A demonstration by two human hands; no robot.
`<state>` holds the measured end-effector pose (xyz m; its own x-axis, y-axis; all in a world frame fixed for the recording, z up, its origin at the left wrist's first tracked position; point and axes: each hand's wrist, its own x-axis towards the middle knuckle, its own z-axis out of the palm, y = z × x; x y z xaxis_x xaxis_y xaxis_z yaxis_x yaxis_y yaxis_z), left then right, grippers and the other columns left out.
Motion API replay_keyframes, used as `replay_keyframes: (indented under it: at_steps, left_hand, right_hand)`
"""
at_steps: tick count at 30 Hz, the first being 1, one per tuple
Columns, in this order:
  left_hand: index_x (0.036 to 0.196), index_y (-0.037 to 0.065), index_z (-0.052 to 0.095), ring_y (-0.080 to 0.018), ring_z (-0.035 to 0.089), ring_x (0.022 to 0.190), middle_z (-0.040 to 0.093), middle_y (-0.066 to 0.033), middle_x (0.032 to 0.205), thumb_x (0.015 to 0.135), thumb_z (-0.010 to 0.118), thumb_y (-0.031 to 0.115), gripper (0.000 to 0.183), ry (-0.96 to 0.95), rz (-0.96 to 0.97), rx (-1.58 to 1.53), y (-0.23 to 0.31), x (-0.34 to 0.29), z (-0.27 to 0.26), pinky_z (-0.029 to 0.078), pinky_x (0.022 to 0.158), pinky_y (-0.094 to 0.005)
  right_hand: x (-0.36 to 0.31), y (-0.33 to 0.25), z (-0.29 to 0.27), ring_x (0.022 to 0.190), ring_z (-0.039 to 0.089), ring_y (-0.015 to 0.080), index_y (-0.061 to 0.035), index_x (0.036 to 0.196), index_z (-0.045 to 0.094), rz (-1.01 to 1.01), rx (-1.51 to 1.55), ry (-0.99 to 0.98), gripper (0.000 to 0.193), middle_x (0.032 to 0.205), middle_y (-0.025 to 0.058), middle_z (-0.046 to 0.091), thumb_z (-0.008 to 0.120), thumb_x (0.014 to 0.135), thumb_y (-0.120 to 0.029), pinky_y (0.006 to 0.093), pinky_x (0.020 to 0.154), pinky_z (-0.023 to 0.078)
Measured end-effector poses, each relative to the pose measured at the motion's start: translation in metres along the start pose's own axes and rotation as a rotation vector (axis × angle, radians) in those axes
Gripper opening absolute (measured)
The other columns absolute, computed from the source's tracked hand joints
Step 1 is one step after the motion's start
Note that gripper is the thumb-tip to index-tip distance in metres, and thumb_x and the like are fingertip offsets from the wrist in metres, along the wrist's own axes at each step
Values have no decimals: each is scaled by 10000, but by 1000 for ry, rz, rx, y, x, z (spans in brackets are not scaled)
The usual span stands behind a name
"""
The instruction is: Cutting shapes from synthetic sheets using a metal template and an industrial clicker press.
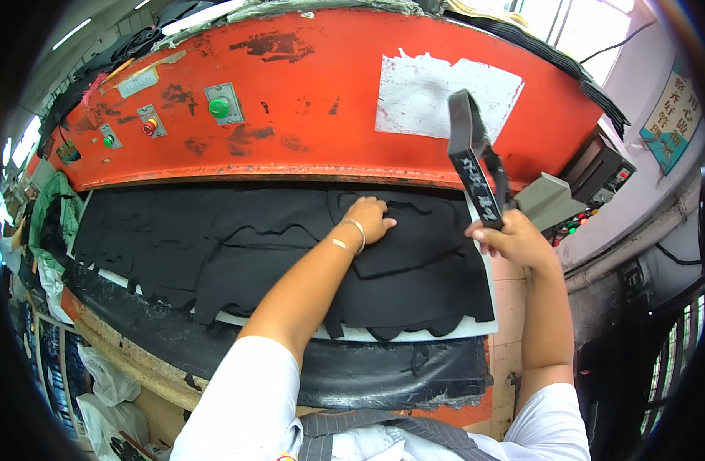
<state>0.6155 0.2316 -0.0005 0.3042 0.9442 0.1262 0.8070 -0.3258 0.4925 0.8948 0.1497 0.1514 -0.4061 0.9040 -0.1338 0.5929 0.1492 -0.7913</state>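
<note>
In my right hand [514, 240], raised at the right end of the press, is a black metal cutting die [472, 173], a narrow band bent into a shape with pale handwriting on its side. My fingers wrap round its lower end. Layered black fabric [276, 211] lies on a white board [483, 329], scored by several curved cut lines and gaps. On the right half of this fabric rests my left hand [370, 220], its fingers curled down against the cloth beside a cut outline. The fingertips are partly hidden.
An orange press beam [314, 115] spans the far side, with a green button [219, 108] and a red knob [150, 126]. A control box [598, 184] is at the right. Black sheeting [398, 369] covers the near ledge. Plastic bags [110, 415] hang lower left.
</note>
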Motion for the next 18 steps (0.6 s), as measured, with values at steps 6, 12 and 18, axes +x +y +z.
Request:
replay_keyframes:
  at_steps: [6, 12, 18]
  left_hand:
    - [1163, 3, 641, -354, 569, 1151, 622, -189, 1201, 766, 725, 518, 657, -467, -102, 278, 14, 27, -15, 453, 972, -414]
    - [1222, 90, 637, -324, 563, 1198, 610, -119, 1272, 752, 716, 590, 691, -590, -332, 407, 26, 50, -13, 419, 997, -470]
    - [1255, 144, 622, -270, 522, 1258, 565, -80, 1341, 714, 762, 567, 701, -473, -364, 373, 20, 29, -13, 430, 1005, -399]
  right_hand:
    - [-102, -6, 55, 847, 666, 347, -63, 872, 700, 126, -963, -490, 442, 824, 150, 682, 551, 906, -478, 456, 760, 505]
    - [-142, 7, 154, 776, 688, 311, -73, 781, 700, -272, -741, -666, 125, 788, 142, 685, 622, 762, -169, 435, 659, 539]
    - [-100, -16, 151, 956, 624, 343, -54, 973, 694, -351, -443, -404, 331, 960, 167, 674, 648, 840, -353, 441, 832, 496]
